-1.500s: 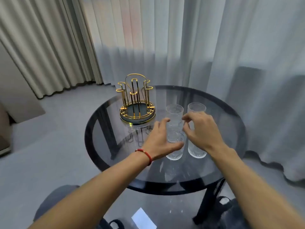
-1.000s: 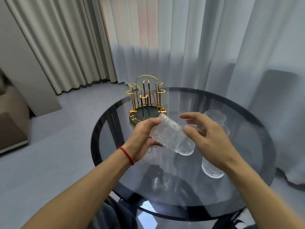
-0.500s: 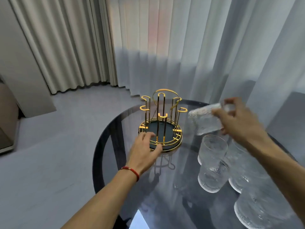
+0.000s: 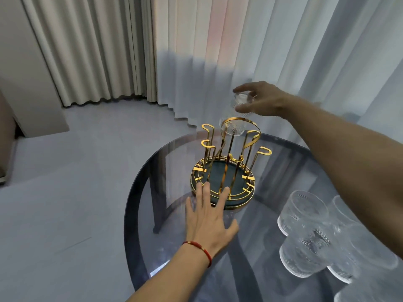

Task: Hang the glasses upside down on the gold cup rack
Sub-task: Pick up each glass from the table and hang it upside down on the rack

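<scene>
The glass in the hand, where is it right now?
In the head view, the glass hangs upside down in the right hand, just above the far side of the gold rack on the table.

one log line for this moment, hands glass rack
right hand: holds glass inverted above far side of gold rack | left hand: open, fingertips at rack base | other glasses: upright on table

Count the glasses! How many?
5, probably: one glass in the right hand above the gold rack, four more glasses clustered at the table's right. They overlap, so others may be hidden.
</scene>
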Tool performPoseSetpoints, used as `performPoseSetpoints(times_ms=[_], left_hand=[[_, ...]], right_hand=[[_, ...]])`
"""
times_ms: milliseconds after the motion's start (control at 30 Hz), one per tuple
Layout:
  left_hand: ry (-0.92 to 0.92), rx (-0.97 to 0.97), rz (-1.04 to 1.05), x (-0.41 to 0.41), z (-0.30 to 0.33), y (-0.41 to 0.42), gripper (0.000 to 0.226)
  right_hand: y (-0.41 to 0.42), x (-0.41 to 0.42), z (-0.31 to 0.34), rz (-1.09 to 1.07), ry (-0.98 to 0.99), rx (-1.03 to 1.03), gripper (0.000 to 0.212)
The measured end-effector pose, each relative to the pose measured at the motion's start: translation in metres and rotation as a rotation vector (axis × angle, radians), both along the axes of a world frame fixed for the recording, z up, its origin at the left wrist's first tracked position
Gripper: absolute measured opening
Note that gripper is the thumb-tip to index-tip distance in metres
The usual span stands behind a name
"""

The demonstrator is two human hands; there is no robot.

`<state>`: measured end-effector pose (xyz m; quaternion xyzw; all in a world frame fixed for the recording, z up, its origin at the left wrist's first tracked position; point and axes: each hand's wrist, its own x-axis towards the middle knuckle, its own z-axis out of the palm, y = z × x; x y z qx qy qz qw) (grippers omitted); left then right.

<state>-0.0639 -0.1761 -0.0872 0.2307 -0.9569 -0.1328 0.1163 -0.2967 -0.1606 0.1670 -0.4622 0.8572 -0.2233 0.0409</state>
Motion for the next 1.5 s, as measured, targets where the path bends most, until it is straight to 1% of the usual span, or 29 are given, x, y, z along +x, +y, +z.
performPoseSetpoints(times_ms=[167, 267, 400, 600, 667, 733, 800, 867, 933, 1033, 1133, 1167, 1200, 1267, 1333, 1367, 1433, 1500], left_hand=[[-0.017, 0.004, -0.017, -0.004, -0.004, 0.0, 0.082], [-0.028, -0.007, -0.017, -0.004, -0.007, -0.002, 0.081], [-0.04, -0.009, -0.022, -0.004, -0.009, -0.006, 0.079], [-0.049, -0.001, -0.016, -0.004, -0.007, -0.005, 0.08], [-0.053, -0.009, -0.02, -0.004, -0.006, -0.005, 0.08], [-0.053, -0.013, -0.022, -0.003, -0.005, -0.005, 0.08], [-0.056, -0.007, -0.023, -0.003, -0.002, -0.005, 0.08], [-0.068, 0.012, -0.03, -0.002, 0.001, -0.005, 0.08], [-0.089, 0.024, -0.031, -0.001, 0.008, -0.004, 0.082], [-0.128, 0.013, -0.015, 0.002, 0.021, 0.005, 0.089], [-0.141, -0.027, 0.097, 0.008, 0.038, 0.026, 0.094], [-0.136, -0.038, 0.126, 0.01, 0.043, 0.035, 0.093], [-0.127, -0.056, 0.128, 0.012, 0.048, 0.044, 0.09], [-0.078, -0.075, 0.071, 0.016, 0.055, 0.062, 0.083], [0.026, -0.015, -0.034, 0.019, 0.06, 0.075, 0.074], [0.091, 0.055, -0.102, 0.02, 0.062, 0.08, 0.069], [0.226, 0.246, -0.224, 0.022, 0.067, 0.09, 0.058], [0.332, 0.448, -0.27, 0.024, 0.074, 0.099, 0.051]], right_hand=[[-0.019, -0.013, -0.015, 0.069, -0.164, 0.147, 0.074], [-0.025, -0.018, -0.022, 0.103, -0.189, 0.236, 0.07], [-0.029, -0.019, -0.029, 0.14, -0.212, 0.29, 0.064], [-0.029, -0.02, -0.027, 0.103, -0.245, 0.332, 0.062], [-0.021, -0.019, -0.026, 0.081, -0.3, 0.286, 0.061], [-0.007, -0.013, -0.026, 0.027, -0.344, 0.149, 0.054], [0.016, -0.004, -0.028, -0.049, -0.281, -0.004, 0.042], [0.047, 0.009, -0.031, -0.119, -0.101, -0.104, 0.032], [0.084, 0.033, -0.037, -0.134, 0.073, -0.146, 0.029], [0.146, 0.077, -0.055, -0.147, 0.155, -0.134, 0.026], [0.205, 0.117, -0.082, -0.231, 0.18, -0.005, 0.02], [0.221, 0.129, -0.092, -0.274, 0.206, 0.044, 0.021], [0.234, 0.141, -0.101, -0.323, 0.236, 0.084, 0.029], [0.25, 0.161, -0.115, -0.395, 0.275, 0.198, 0.053], [0.255, 0.173, -0.125, -0.416, 0.303, 0.373, 0.078], [0.255, 0.175, -0.13, -0.412, 0.327, 0.448, 0.085], [0.253, 0.175, -0.138, -0.385, 0.393, 0.519, 0.083], [0.251, 0.176, -0.144, -0.368, 0.436, 0.505, 0.076]])
